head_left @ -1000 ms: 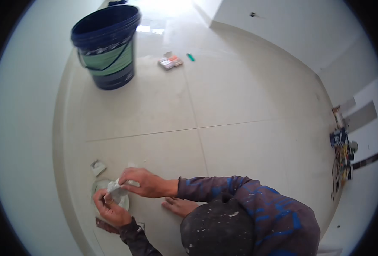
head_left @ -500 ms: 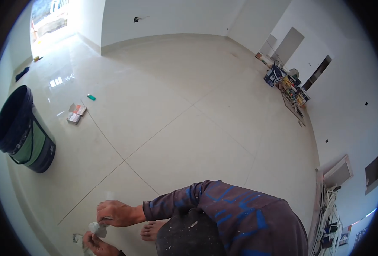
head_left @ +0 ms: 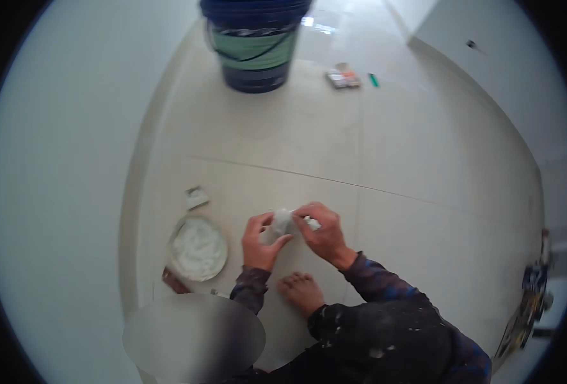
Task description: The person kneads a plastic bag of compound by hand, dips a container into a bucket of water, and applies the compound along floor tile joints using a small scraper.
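Note:
Between my hands is a small whitish, rounded piece [head_left: 283, 221], partly see-through; its kind I cannot make out. My left hand [head_left: 262, 242] curls round its left side, thumb below and fingers above. On its right edge my right hand [head_left: 325, 235] is closed in a pinch, with a white bit [head_left: 312, 223] showing at the fingers. Left of my hands, a round bowl [head_left: 172, 255] of white paste stands on the floor. A small flat whitish square [head_left: 197, 197] lies just beyond it, and a brown handle-like piece [head_left: 176, 281] lies at its near side.
A dark bucket with a green band [head_left: 258, 51] stands ahead. Right of it lie an open small box [head_left: 343, 78] and a green lighter [head_left: 374, 80]. A wall [head_left: 72, 160] runs along the left. My bare foot [head_left: 301, 293] is below my hands. A grey oval [head_left: 194, 336] covers the lower left.
The view has swung left, so the bucket, box and hands sit farther right. The paste bowl now shows. Both hands still hold the whitish piece, seen closer to the middle.

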The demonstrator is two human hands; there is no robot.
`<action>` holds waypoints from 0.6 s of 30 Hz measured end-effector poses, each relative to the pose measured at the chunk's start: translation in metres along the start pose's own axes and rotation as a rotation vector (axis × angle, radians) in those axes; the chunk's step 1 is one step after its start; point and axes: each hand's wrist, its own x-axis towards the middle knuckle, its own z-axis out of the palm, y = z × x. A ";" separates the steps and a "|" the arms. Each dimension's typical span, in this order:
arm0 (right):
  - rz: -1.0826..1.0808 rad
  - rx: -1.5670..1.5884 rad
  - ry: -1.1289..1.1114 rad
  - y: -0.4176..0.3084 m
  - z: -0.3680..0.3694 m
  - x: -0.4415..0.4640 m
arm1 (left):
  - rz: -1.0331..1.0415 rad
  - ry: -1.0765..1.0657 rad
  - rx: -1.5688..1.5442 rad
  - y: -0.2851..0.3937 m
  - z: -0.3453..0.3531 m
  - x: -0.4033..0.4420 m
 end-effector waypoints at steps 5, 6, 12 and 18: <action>0.012 0.057 -0.126 -0.020 0.014 0.020 | 0.010 0.132 0.079 -0.022 -0.001 -0.003; 0.002 0.039 -0.172 -0.020 0.015 0.025 | -0.004 0.184 0.035 -0.019 -0.002 -0.001; -0.138 -0.090 -0.275 -0.020 0.021 0.033 | -0.087 0.229 0.018 -0.042 -0.009 -0.002; 0.034 -0.004 -0.083 0.016 0.024 0.040 | -0.123 0.348 -0.055 -0.023 -0.023 -0.003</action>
